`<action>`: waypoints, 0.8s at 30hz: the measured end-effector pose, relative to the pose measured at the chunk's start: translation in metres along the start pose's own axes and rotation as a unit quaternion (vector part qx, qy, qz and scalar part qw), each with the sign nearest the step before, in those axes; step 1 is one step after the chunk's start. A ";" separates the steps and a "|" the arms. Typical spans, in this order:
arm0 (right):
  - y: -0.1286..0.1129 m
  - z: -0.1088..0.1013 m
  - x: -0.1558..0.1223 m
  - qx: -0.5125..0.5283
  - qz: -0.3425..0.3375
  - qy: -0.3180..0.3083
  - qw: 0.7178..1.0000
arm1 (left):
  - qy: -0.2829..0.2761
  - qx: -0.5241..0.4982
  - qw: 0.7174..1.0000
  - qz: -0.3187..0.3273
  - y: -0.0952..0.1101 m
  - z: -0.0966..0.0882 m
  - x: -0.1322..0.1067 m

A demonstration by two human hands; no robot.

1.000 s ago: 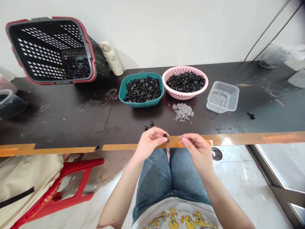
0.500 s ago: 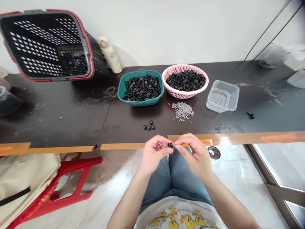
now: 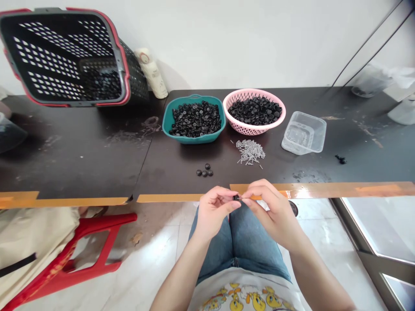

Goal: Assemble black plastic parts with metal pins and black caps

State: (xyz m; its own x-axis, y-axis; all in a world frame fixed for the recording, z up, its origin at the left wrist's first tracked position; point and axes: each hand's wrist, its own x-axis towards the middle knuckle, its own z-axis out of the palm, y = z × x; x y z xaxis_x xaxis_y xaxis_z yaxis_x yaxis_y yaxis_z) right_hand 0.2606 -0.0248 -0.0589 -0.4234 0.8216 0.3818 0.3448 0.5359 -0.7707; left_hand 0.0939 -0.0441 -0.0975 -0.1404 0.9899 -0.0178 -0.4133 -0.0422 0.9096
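Between the fingertips of my left hand (image 3: 212, 211) is a small round black plastic cap (image 3: 235, 197), held just above the table's taped front edge. My right hand (image 3: 267, 207) pinches a thin silver screw-like pin (image 3: 240, 198) whose tip points into the cap; how deep it sits is hidden. Beyond my hands lies a loose pile of similar silver pins (image 3: 250, 152). Several finished-looking black caps (image 3: 204, 173) rest in a small cluster to the left of the pile.
A teal basin (image 3: 194, 140) with black discs and a pink basket (image 3: 254, 129) with black caps stand behind. To the right is a clear plastic tub (image 3: 301, 149). A large black crate (image 3: 125, 69) and a white bottle (image 3: 152, 75) are at left, above a red stool (image 3: 106, 246).
Both hands have shifted slightly right in the picture, still together. The right fingers have drawn back a little from the cap, so more of the pin shows.
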 end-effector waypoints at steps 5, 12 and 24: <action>-0.004 -0.005 0.007 -0.003 -0.010 -0.015 1.000 | 0.011 -0.035 0.999 -0.007 -0.002 0.004 -0.001; 0.003 0.000 0.014 0.015 0.026 -0.023 0.999 | 0.043 -0.114 0.988 -0.099 -0.015 0.013 0.000; 0.109 -0.090 0.198 -0.252 0.116 0.055 0.959 | 0.067 -0.151 0.979 -0.116 -0.009 0.010 0.010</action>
State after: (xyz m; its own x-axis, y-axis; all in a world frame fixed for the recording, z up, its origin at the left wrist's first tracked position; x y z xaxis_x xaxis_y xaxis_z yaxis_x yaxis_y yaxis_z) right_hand 0.2895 0.2134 -0.0212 -0.2040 0.9310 0.3027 0.7916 0.3388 -0.5085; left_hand 0.1050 -0.0330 -0.1020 -0.1200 0.9517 -0.2825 -0.6931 0.1233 0.7102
